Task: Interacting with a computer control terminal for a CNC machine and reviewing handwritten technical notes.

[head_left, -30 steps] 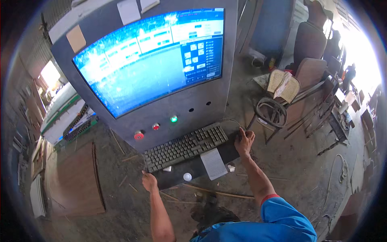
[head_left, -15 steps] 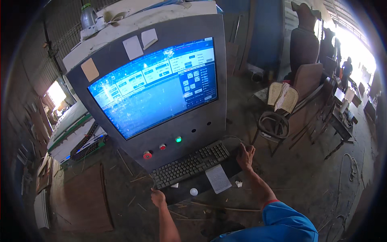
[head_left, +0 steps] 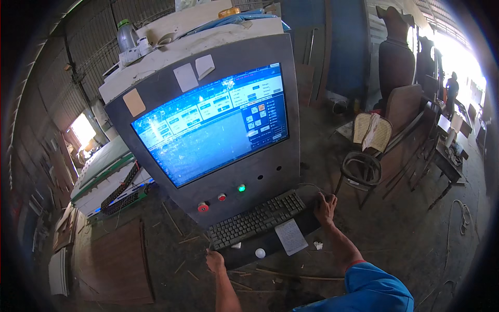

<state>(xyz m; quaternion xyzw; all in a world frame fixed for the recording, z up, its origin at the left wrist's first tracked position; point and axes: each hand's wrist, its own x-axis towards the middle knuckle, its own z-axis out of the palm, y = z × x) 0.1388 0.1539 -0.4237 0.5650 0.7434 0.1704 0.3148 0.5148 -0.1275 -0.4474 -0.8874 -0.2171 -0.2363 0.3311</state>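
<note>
My left hand (head_left: 215, 261) is closed around the left corner of a dark keyboard tray (head_left: 249, 254), fingers partly hidden. At the tray's right end my right hand (head_left: 325, 209) curls over a computer mouse, mostly covered by the fingers; a thin cable shows behind it. Between the hands lies a black keyboard (head_left: 255, 220). In front of it are a handwritten sheet of paper (head_left: 291, 237) and a small round white object (head_left: 260, 253). Above, a lit blue monitor (head_left: 213, 125) is set in a grey control cabinet (head_left: 182, 200), with several icon buttons on its right part.
Below the screen are a red knob (head_left: 203, 207), a red button (head_left: 222, 197) and a lit green button (head_left: 241, 188). Brown boards (head_left: 112, 262) lie at left near a long machine (head_left: 112, 182). A chair (head_left: 361, 169) stands at right; wood strips litter the floor.
The whole view has shifted, so the cabinet and hands appear lower and further right. One icon on the screen has turned orange. Both hands keep their places at the tray.
</note>
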